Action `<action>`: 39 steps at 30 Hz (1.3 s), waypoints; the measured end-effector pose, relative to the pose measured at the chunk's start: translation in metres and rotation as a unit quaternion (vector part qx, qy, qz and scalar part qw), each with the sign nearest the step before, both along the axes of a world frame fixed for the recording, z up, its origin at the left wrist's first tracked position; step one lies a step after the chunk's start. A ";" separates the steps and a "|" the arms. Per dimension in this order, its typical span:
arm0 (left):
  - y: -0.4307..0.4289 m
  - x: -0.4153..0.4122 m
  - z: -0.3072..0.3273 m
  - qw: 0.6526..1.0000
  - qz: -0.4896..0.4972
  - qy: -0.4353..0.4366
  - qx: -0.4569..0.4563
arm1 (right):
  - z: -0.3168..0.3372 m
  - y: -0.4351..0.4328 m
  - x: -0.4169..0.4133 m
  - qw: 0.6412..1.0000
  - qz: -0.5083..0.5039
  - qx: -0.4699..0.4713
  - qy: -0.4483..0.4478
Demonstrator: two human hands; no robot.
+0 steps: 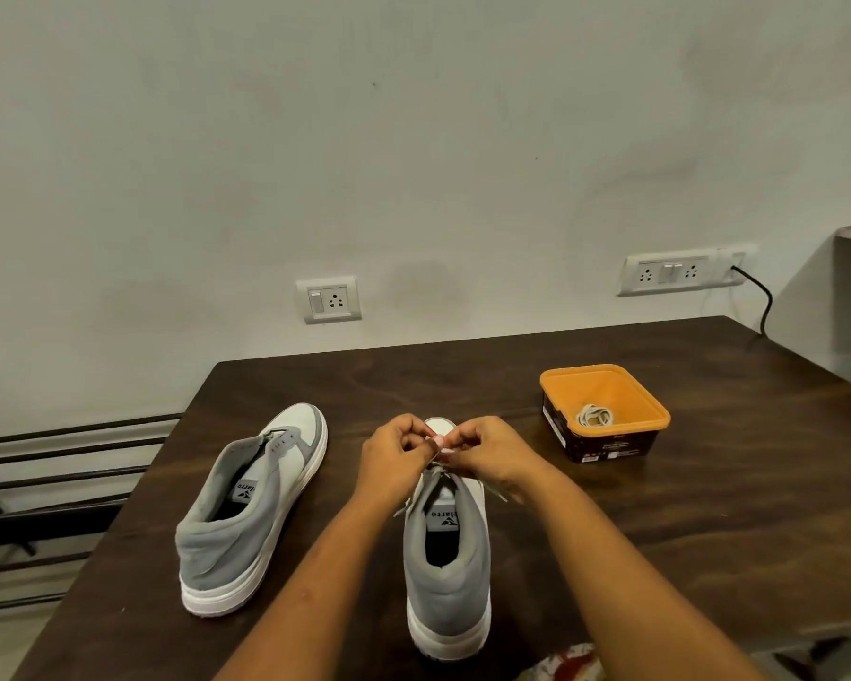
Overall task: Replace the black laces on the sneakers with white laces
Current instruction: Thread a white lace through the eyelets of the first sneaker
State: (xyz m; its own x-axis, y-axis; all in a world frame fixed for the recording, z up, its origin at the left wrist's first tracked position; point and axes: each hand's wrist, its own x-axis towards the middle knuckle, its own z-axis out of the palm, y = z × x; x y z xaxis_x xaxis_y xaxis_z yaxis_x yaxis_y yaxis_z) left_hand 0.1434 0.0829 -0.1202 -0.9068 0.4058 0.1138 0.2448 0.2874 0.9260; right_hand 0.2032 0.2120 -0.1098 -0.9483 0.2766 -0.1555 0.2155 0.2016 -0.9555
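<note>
Dark table [708,533], orange tub [610,388], left hand [394,454], right hand [487,452] pinching sneaker lace [498,493]

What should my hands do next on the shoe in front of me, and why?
Probably draw the white lace through and snug it: left hand and right hand both pinch it over the eyelets of the near sneaker, its ends hanging loose at the sides. The other sneaker shows no lace yet.

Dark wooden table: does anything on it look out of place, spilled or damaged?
Nothing spilled or damaged. Only the left grey-and-white sneaker stands slanted and shows no lace, while the left hand and right hand pinch a white lace over the right grey-and-white sneaker.
</note>
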 end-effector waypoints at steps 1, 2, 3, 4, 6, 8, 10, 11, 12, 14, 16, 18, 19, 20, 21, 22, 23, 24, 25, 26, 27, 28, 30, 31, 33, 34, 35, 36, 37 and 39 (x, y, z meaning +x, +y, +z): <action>-0.002 -0.002 0.000 1.000 0.002 0.002 0.003 | 0.000 0.000 -0.001 1.000 0.009 0.003 -0.004; -0.001 -0.002 -0.001 1.000 0.002 0.001 0.006 | 0.001 0.000 -0.001 1.000 0.018 0.007 -0.014; -0.002 -0.003 -0.001 1.000 0.000 -0.003 0.008 | 0.002 0.001 0.000 0.999 0.029 0.010 -0.027; -0.002 -0.003 -0.002 1.000 -0.004 -0.007 0.010 | 0.002 0.003 0.000 0.998 0.038 0.010 -0.039; -0.002 -0.004 -0.003 1.000 -0.006 -0.006 0.008 | 0.002 0.006 0.001 0.997 0.056 0.007 -0.053; -0.001 -0.003 -0.003 1.000 -0.002 0.007 -0.001 | 0.003 0.006 0.003 0.996 0.073 0.015 -0.056; 0.000 -0.002 -0.003 1.000 -0.003 0.017 -0.006 | 0.004 0.006 0.005 0.996 0.075 0.025 -0.048; 0.001 -0.002 -0.003 1.000 -0.005 0.018 -0.005 | 0.003 0.006 0.005 0.996 0.069 0.028 -0.039; 0.001 -0.002 -0.003 1.000 -0.003 0.016 -0.003 | 0.001 0.005 0.005 0.997 0.059 0.035 -0.030; 0.002 -0.003 -0.005 1.000 0.005 0.006 0.002 | -0.001 0.003 0.002 0.995 0.043 0.086 -0.015; 0.001 -0.005 -0.007 1.000 0.012 -0.008 0.010 | -0.003 0.002 -0.001 0.992 0.024 0.127 -0.004; 0.001 -0.005 -0.007 0.999 0.009 -0.030 0.022 | -0.005 0.001 -0.002 0.991 -0.006 0.135 0.007; 0.000 -0.005 -0.006 0.998 0.004 -0.046 0.032 | -0.006 -0.001 -0.003 0.991 -0.024 0.133 0.016; 0.000 -0.005 -0.005 0.997 0.000 -0.064 0.042 | -0.007 -0.002 -0.003 0.990 -0.042 0.132 0.028; 0.000 -0.006 -0.005 0.996 -0.002 -0.080 0.050 | -0.007 -0.003 -0.004 0.988 -0.055 0.136 0.040; 0.000 -0.007 -0.005 0.994 -0.003 -0.096 0.055 | -0.006 -0.004 -0.004 0.987 -0.059 0.138 0.050; 0.000 -0.007 -0.006 0.992 -0.004 -0.110 0.058 | -0.004 -0.005 -0.003 0.987 -0.058 0.137 0.058; 0.000 -0.007 -0.006 0.990 -0.004 -0.124 0.061 | -0.003 -0.005 -0.003 0.988 -0.055 0.134 0.062; 0.000 -0.007 -0.007 0.989 -0.004 -0.136 0.062 | -0.002 -0.005 -0.003 0.987 -0.055 0.136 0.063; -0.001 -0.008 -0.008 0.987 -0.003 -0.147 0.061 | -0.003 -0.005 -0.004 0.987 -0.057 0.138 0.063; -0.001 -0.008 -0.009 0.986 -0.004 -0.155 0.060 | -0.003 -0.004 -0.004 0.987 -0.061 0.137 0.058; -0.001 -0.008 -0.009 0.984 -0.007 -0.164 0.064 | -0.004 -0.003 -0.004 0.988 -0.067 0.131 0.054; -0.001 -0.008 -0.009 0.982 -0.013 -0.172 0.071 | -0.005 -0.002 -0.004 0.992 -0.076 0.097 0.041; -0.001 -0.009 -0.008 0.983 -0.014 -0.171 0.064 | -0.004 -0.002 -0.005 0.994 -0.080 0.071 0.033; -0.002 -0.013 -0.011 0.988 -0.017 -0.152 0.032 | -0.004 -0.001 -0.004 0.995 -0.094 0.006 0.016; -0.004 -0.014 -0.012 0.991 -0.014 -0.133 0.008 | -0.005 -0.001 -0.002 0.994 -0.104 -0.022 0.007; -0.006 -0.017 -0.012 0.994 -0.008 -0.111 -0.018 | -0.004 -0.001 -0.001 0.993 -0.115 -0.042 -0.001; -0.009 -0.018 -0.013 0.995 -0.003 -0.093 -0.037 | -0.004 0.001 0.002 0.991 -0.122 -0.057 -0.014; -0.013 -0.020 -0.013 0.996 -0.003 -0.076 -0.053 | -0.004 0.002 0.005 0.988 -0.127 -0.078 -0.028; -0.019 -0.020 -0.012 0.995 -0.023 -0.040 -0.093 | -0.003 0.006 0.014 0.983 -0.131 -0.117 -0.059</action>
